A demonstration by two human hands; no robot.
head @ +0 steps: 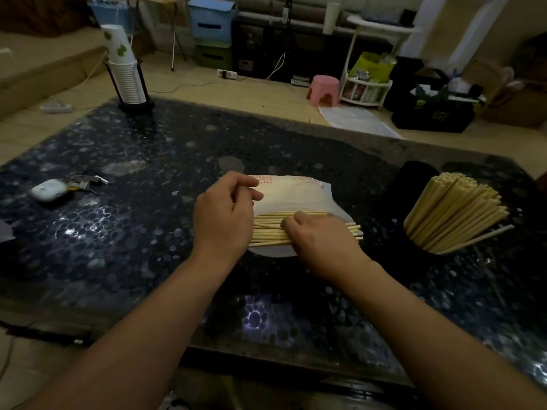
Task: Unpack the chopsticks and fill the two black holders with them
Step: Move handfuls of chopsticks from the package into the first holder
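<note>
Both hands are gathering loose chopsticks (pixel 305 229) on the opened wrapper (pixel 293 192): left hand (pixel 223 211) and right hand (pixel 321 238) curling around the bundle, likely next lifting it toward the emptier black holder (pixel 410 180).

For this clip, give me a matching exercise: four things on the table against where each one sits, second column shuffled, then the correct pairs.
Things:
1. stack of paper cups
2. white earbud case
3. loose chopsticks
4. black holder full of chopsticks

Places:
A. middle of the table, on the white wrapper, under both hands
B. right side of the table
C. far left corner, in a black stand
D. left side, beside a bunch of keys

Pairs: 1-C, 2-D, 3-A, 4-B
</note>
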